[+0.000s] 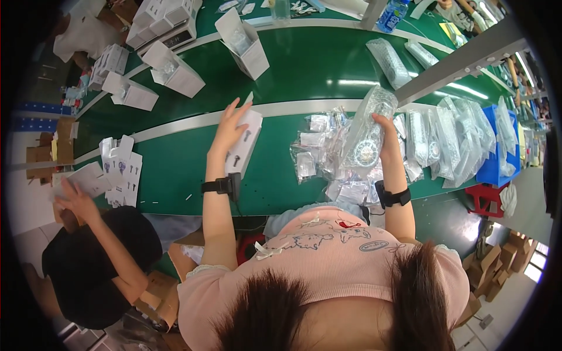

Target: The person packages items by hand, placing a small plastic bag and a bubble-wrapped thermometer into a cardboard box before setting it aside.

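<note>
My right hand point(384, 133) grips a bubble-wrapped device point(367, 143) with a round, ring-patterned end. It is held over a pile of small clear packets point(316, 140), which hold parts too small to make out. My left hand point(227, 133) has its fingers spread at the upper left side of a white carton point(248, 140) printed with small pictures of a dark handled device. A flap stands up at the carton's far end. The fingertips seem to touch the carton near that flap; the palm side is hidden.
More bubble-wrapped devices point(449, 137) lie beside a blue bin point(497, 155) at right. A grey metal post point(456, 65) slants over the table. Across the rail stand opened cartons point(175, 73). At left, a co-worker's hand point(76, 199) is by flat white boxes point(124, 175).
</note>
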The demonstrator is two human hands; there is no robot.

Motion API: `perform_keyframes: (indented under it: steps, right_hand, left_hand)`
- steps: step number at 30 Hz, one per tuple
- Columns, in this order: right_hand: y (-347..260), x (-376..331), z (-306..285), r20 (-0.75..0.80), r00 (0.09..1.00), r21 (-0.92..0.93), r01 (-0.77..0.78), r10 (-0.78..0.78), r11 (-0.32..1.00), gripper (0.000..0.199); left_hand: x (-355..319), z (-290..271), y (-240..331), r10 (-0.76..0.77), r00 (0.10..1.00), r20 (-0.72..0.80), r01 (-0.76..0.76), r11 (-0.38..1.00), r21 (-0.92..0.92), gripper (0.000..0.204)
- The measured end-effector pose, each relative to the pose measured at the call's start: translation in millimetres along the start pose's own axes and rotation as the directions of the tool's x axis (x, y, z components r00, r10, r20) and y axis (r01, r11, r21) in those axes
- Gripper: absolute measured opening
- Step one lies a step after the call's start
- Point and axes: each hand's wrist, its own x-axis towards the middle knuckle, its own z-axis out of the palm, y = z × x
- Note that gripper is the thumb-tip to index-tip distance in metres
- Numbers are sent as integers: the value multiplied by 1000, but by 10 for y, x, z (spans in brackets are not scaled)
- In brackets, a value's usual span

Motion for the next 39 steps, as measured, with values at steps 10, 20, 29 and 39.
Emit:
perform_keyframes:
  steps: [10, 20, 29, 39]
  right_hand:
    - [147, 264, 371, -36, 998, 282, -39, 51, 959, 38]
    - [199, 179, 1431, -235, 933, 374, 345, -272, 861, 38]
    - [-156, -34, 1385, 630, 463, -398, 882, -624, 253, 53]
    - [-246, 194, 1284, 807, 535, -580, 798, -251, -162, 43]
  left_hand:
    - [96, 71, 757, -385, 921, 55, 354, 888, 294, 74]
    - [-64, 28, 1583, -172, 968, -184, 73, 891, -448, 69]
    - [-45, 222, 1385, -311, 913, -264, 171, 879, -445, 67]
    - [302, 167, 1394, 129, 874, -468, -327, 869, -371, 71]
